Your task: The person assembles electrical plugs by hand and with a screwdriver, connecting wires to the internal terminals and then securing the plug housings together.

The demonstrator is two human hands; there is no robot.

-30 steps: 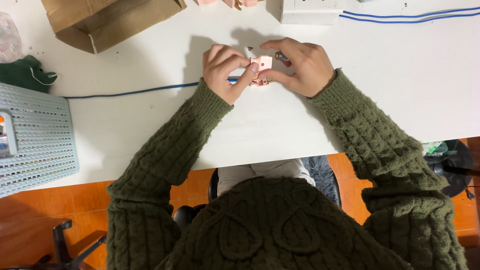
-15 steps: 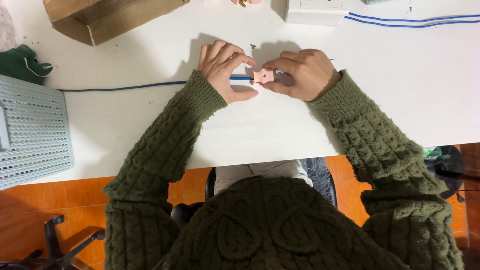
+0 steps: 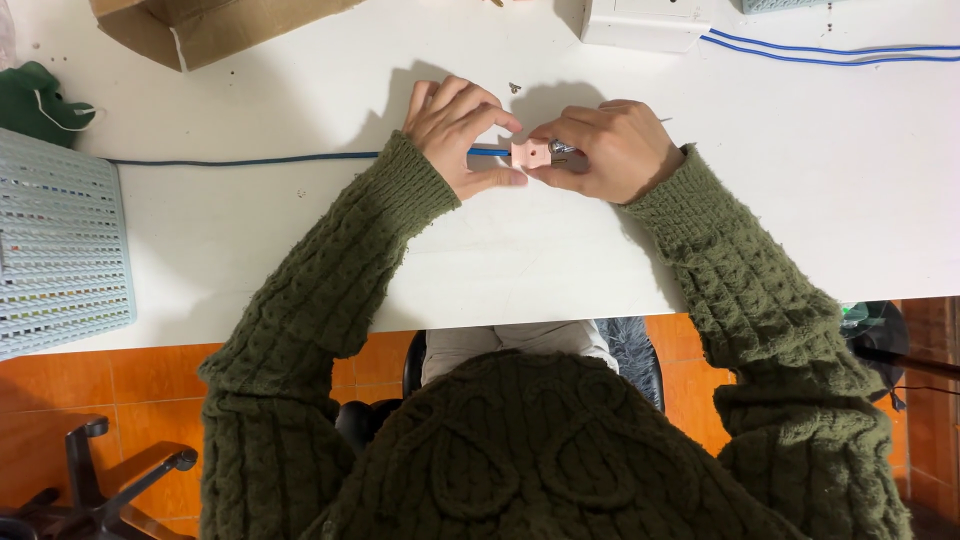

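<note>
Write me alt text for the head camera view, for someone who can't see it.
A person in a green knit sweater holds a small pink plug between the left hand and right hand above a white table; a blue cable runs left from it. A cardboard box, a white box and a perforated grey basket sit around the table's edges.

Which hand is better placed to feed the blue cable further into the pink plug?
Left, probably. The left hand sits on the blue cable side; the right hand grips the pink plug.
</note>
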